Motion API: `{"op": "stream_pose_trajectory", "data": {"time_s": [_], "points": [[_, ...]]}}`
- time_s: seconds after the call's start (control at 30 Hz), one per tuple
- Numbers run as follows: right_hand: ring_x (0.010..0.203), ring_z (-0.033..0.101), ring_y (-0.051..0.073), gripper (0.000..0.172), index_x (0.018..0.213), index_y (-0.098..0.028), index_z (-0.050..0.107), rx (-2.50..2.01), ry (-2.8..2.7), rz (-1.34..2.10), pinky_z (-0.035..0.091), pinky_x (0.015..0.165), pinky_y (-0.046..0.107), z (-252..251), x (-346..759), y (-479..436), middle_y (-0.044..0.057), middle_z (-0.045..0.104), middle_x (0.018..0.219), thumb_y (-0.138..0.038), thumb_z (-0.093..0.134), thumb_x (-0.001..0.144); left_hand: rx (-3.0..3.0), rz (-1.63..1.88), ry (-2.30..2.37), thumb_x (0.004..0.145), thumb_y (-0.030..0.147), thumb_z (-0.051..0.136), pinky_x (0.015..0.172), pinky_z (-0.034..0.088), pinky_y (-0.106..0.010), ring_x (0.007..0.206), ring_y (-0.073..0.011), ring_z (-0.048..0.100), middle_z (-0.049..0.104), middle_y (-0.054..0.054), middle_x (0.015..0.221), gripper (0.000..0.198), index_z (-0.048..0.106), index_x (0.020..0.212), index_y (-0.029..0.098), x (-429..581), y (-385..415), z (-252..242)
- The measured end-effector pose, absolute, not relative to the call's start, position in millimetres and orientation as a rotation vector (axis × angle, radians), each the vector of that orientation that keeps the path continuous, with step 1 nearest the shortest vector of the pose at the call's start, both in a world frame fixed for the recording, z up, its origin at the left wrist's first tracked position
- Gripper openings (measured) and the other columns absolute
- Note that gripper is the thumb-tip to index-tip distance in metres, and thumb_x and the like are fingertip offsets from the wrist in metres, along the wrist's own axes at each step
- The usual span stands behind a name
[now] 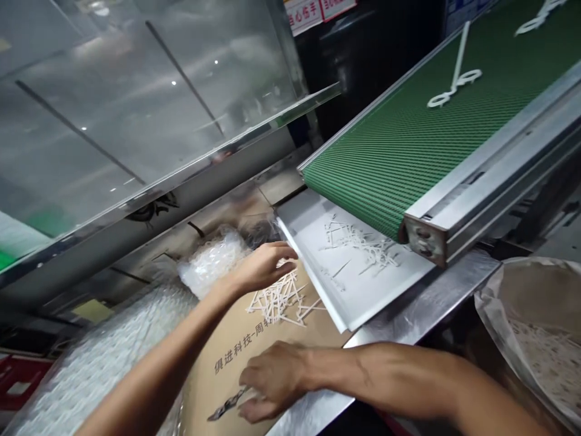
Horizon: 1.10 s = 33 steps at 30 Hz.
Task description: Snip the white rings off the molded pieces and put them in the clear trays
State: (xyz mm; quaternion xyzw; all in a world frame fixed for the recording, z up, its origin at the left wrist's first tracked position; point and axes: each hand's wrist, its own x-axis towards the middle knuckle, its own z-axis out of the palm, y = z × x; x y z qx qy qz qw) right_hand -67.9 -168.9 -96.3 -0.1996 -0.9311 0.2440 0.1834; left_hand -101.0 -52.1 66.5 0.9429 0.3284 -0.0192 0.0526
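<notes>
Brown cardboard [318, 324] printed in black with Chinese characters 俱进科技, left hand [261, 269] arched, fingers curled over white plastic pieces [276, 300], grip unclear, right hand [276, 378] lying flat on cardboard, fingers spread, released

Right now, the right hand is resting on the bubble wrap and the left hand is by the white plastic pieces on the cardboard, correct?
One part is wrong: the right hand rests on the printed cardboard, as the head view shows. The left hand is by the white plastic pieces on that cardboard.
</notes>
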Motion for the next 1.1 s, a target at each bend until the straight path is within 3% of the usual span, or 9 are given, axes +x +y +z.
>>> {"op": "stream_pose_trajectory", "data": {"time_s": [0.23,0.4,0.53,0.73,0.83,0.97,1.1], "points": [[0.096,0.074,0.028,0.053,0.104,-0.019,0.065,-0.486,-2.638,0.675,0.060,0.075,0.036,-88.7,-62.4,-166.8,0.009,0.076,0.108,-0.067,0.045,0.092,2.901,-0.532,1.025,0.080,0.019,0.065,0.088,0.051,-0.030,0.100,-0.0229,0.068,0.075,-0.007,0.109,0.028,0.077,0.104,0.023,-13.8,-1.6,16.1],[0.097,0.074,0.028,0.048,0.107,-0.018,0.064,-0.495,-2.615,0.629,0.059,0.077,0.035,-88.2,-60.4,-170.5,0.009,0.075,0.110,-0.062,0.055,0.091,2.740,-0.865,1.094,0.060,0.013,0.075,0.066,0.050,-0.025,0.076,-0.0203,0.069,0.077,-0.005,0.086,0.026,0.079,0.083,0.023,3.9,8.0,-8.8],[0.097,0.074,0.029,0.050,0.108,-0.016,0.064,-0.482,-2.630,0.645,0.059,0.078,0.038,-85.6,-58.8,-168.6,0.011,0.075,0.111,-0.062,0.051,0.093,2.695,-0.849,1.083,0.059,0.009,0.073,0.059,0.047,-0.025,0.068,-0.0192,0.067,0.075,-0.005,0.076,0.017,0.076,0.072,0.019,5.4,4.7,-9.6],[0.088,0.075,0.029,0.051,0.102,-0.018,0.066,-0.475,-2.674,0.686,0.059,0.071,0.038,-86.1,-60.6,-166.2,0.010,0.076,0.105,-0.064,0.047,0.091,2.714,-0.312,1.014,0.087,0.022,0.058,0.071,0.049,-0.025,0.081,-0.0164,0.067,0.075,-0.005,0.092,0.016,0.072,0.093,0.018,-30.2,-27.6,46.2],[0.083,0.074,0.029,0.050,0.103,-0.018,0.067,-0.479,-2.663,0.615,0.057,0.066,0.037,-90.4,-62.2,-166.6,0.010,0.076,0.101,-0.063,0.049,0.090,2.583,0.198,1.112,0.090,0.030,0.059,0.073,0.051,-0.028,0.081,-0.0174,0.066,0.073,-0.005,0.093,0.018,0.070,0.099,0.018,-78.9,-53.1,65.0],[0.075,0.072,0.027,0.046,0.098,-0.019,0.069,-0.503,-2.568,0.539,0.052,0.059,0.033,-97.1,-61.7,-163.1,0.009,0.076,0.094,-0.061,0.052,0.088,2.256,0.885,1.354,0.084,0.037,0.071,0.085,0.054,-0.033,0.092,-0.0208,0.067,0.072,-0.007,0.105,0.037,0.068,0.117,0.021,-162.2,-88.9,44.1],[0.073,0.068,0.025,0.033,0.095,-0.017,0.068,-0.515,-2.539,0.553,0.049,0.061,0.031,-103.1,-61.4,-158.0,0.009,0.074,0.089,-0.048,0.059,0.086,1.925,1.219,1.640,0.083,0.043,0.071,0.086,0.055,-0.036,0.092,-0.0226,0.067,0.072,-0.008,0.106,0.038,0.070,0.114,0.022,-232.1,-126.6,-9.3]]}}
